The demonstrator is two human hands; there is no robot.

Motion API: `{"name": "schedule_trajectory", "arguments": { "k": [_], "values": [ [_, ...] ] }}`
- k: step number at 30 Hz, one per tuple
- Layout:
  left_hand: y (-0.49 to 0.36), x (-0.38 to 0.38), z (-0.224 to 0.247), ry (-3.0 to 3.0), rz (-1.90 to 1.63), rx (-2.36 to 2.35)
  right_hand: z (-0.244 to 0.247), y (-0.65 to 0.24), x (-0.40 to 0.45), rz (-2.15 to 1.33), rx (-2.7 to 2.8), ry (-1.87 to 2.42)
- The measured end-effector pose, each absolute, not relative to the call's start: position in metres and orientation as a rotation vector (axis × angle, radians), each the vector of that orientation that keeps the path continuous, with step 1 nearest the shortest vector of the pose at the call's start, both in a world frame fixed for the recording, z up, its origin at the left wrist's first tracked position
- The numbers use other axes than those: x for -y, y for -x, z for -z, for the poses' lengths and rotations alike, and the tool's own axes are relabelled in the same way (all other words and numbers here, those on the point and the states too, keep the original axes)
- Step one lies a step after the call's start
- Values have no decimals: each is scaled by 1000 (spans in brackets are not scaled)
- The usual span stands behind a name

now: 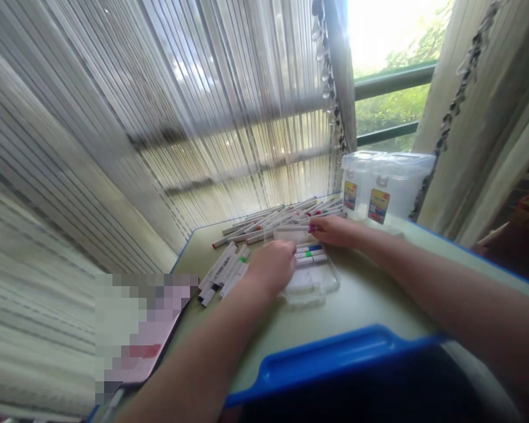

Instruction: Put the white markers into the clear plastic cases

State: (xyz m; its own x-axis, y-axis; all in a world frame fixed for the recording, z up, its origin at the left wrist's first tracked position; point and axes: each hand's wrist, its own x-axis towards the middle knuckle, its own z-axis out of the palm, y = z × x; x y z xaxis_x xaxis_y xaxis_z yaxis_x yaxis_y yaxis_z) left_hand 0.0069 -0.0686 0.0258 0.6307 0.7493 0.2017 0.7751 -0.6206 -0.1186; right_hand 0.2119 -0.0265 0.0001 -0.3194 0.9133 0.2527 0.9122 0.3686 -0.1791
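Note:
A clear plastic case (311,284) lies open on the table, with several white markers (312,257) in it, their bands blue and green. My right hand (330,230) pinches a white marker (293,228) with a purple end, level above the far part of the case. At the case's left side is my left hand (273,264), its fingers curled inward; what they grip is hidden behind the hand. Beyond both hands spreads a loose pile of markers (264,228). A smaller group of markers (223,273) lies just left of my left hand.
Two clear lidded bins (397,185) with yellow and red labels stand at the table's far right. The pale table (352,311) has a raised blue front edge (330,355). A partly blurred pink object (161,335) is at the left edge. Striped curtains (229,117) hang behind.

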Motion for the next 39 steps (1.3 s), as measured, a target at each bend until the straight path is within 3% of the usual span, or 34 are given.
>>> {"name": "schedule_trajectory", "arguments": {
  "k": [12,25,30,39],
  "values": [
    [0,54,-31,2374,635,1687,9,-217,14,37,2208,1714],
    [9,41,-23,2247,395,1763,6,-220,15,46,1898,2003],
    [7,48,-25,2238,282,1770,15,-221,12,-3,2013,2068],
    [-3,60,-17,2387,375,1606,13,-223,12,-37,2175,2072]
  ]
}}
